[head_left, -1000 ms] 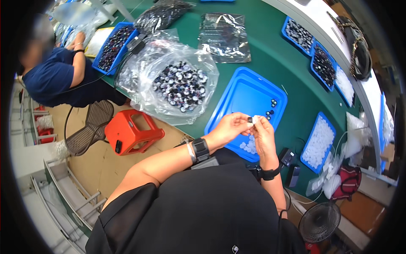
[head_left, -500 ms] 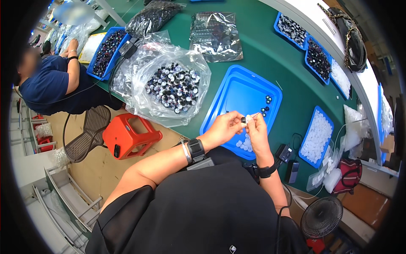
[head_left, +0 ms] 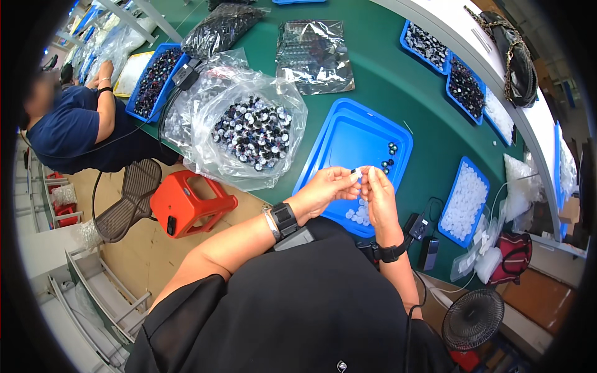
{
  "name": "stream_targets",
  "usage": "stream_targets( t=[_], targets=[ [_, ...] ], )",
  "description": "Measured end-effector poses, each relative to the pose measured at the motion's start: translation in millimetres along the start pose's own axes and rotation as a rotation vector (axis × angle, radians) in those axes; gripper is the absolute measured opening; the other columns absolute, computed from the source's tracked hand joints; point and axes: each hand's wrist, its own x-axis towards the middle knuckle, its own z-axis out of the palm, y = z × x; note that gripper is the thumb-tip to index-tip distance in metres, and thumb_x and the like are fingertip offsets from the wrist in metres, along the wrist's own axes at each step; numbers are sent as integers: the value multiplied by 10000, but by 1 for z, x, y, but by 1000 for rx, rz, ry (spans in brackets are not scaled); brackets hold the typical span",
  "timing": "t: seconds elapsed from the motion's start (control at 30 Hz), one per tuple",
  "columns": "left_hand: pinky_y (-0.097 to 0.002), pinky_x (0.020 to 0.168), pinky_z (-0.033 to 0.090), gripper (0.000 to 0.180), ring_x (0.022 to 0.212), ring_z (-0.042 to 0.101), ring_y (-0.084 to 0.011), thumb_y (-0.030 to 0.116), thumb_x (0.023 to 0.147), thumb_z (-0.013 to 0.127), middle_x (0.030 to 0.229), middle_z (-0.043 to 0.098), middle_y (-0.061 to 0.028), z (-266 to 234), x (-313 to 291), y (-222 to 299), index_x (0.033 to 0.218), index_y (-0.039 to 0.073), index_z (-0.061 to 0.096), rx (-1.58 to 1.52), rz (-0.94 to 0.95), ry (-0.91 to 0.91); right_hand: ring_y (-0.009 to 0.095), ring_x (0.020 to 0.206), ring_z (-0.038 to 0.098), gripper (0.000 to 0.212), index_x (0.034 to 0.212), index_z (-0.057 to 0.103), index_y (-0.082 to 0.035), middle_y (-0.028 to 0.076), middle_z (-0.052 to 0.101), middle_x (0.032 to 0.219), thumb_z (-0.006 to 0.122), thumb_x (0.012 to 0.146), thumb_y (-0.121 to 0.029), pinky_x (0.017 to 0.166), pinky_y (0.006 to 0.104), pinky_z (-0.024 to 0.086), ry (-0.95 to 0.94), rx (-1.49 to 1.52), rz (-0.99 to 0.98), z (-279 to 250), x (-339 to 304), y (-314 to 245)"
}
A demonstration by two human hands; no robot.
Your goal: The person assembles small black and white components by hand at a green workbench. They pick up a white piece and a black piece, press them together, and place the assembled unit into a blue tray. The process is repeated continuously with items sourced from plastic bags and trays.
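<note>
Both hands meet over the near part of a blue tray (head_left: pixel 339 146). My left hand (head_left: pixel 323 191) pinches a small black piece (head_left: pixel 356 171) between thumb and forefinger. Close beside it, the fingers of my right hand (head_left: pixel 380 196) are pressed together; what they hold, if anything, is too small and covered to make out. Inside the tray, several round dark shiny pieces (head_left: pixel 388 163) lie along the right side. Several small white translucent pieces (head_left: pixel 358 214) lie at the near end, partly behind my hands.
A clear bag (head_left: pixel 252 133) of dark and clear pieces sits left of the tray. A blue tray of white pieces (head_left: pixel 463 202) stands right, near a black adapter (head_left: pixel 416 225). More filled trays (head_left: pixel 466 90) line the far right. A co-worker (head_left: pixel 81 124) sits left, beyond a red stool (head_left: pixel 186 205).
My left fingers have shifted slightly around the black piece. The white piece seen at my right fingertips is now mostly hidden. The whole view has shifted slightly.
</note>
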Motion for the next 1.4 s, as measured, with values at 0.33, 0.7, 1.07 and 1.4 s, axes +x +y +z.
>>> stream_targets(
  t=[0.33, 0.7, 1.07, 1.4],
  targets=[
    [-264, 751, 534, 216, 798, 627, -125, 217, 919, 586, 921, 630, -67, -1, -5, 6, 1013, 25, 563, 8, -52, 7, 105, 796, 571, 241, 1060, 626, -20, 21, 616, 881, 620, 895, -195, 723, 238, 459, 0, -274, -174, 4, -4, 0],
    [-256, 677, 520, 181, 747, 611, -119, 148, 919, 576, 826, 613, -67, 2, -7, 0, 968, -18, 523, 686, 207, 101, 107, 714, 568, 159, 900, 638, -4, 47, 637, 822, 647, 873, -160, 665, 243, 462, 1, -151, 10, -1, -2, 3],
    [-272, 731, 525, 200, 812, 621, -138, 202, 920, 583, 908, 619, -75, -4, -2, -1, 982, 14, 556, 215, 33, 85, 128, 864, 562, 343, 1152, 583, 14, 68, 575, 1021, 553, 938, -253, 727, 245, 453, -58, -81, -37, -6, -1, 6],
    [-331, 845, 508, 311, 929, 607, -160, 342, 949, 508, 989, 618, -57, -10, -7, 0, 1067, 60, 565, -225, -288, -40, 190, 757, 610, 243, 1013, 638, -11, 93, 624, 895, 686, 800, -120, 703, 305, 485, -49, -742, -410, 10, -6, 9]
  ],
)
